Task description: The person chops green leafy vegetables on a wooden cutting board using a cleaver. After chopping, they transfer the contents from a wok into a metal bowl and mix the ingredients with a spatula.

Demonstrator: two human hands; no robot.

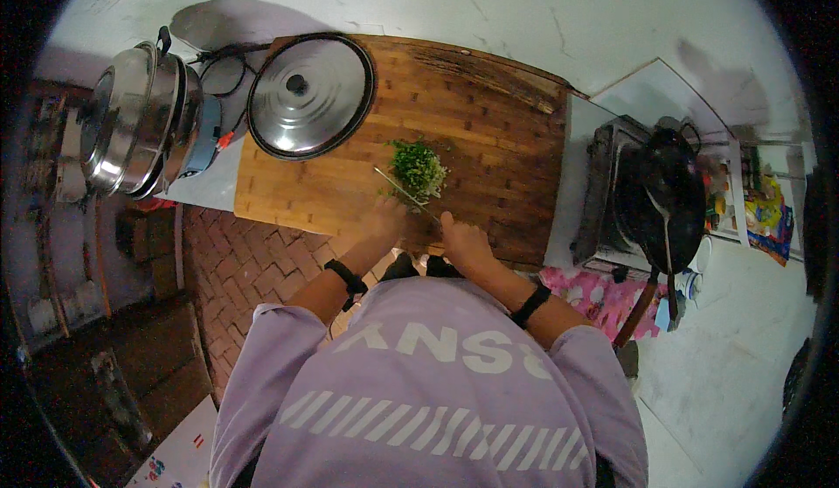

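Observation:
A heap of chopped green herbs (418,168) lies near the middle of a wooden cutting board (491,160). My right hand (464,240) is closed around the handle of a kitchen knife (401,188), whose thin blade edge shows against the near left side of the heap. My left hand (385,218) is blurred, close to the blade at the board's near edge; its fingers cannot be made out, nor whether they hold anything.
A pan lid (311,98) lies on the board's left part. Farther left stands a stacked steel steamer (141,121). Right of the board are a gas stove (606,193) and a black wok (665,199) with a ladle. A marble-patterned wall (426,0) rises behind.

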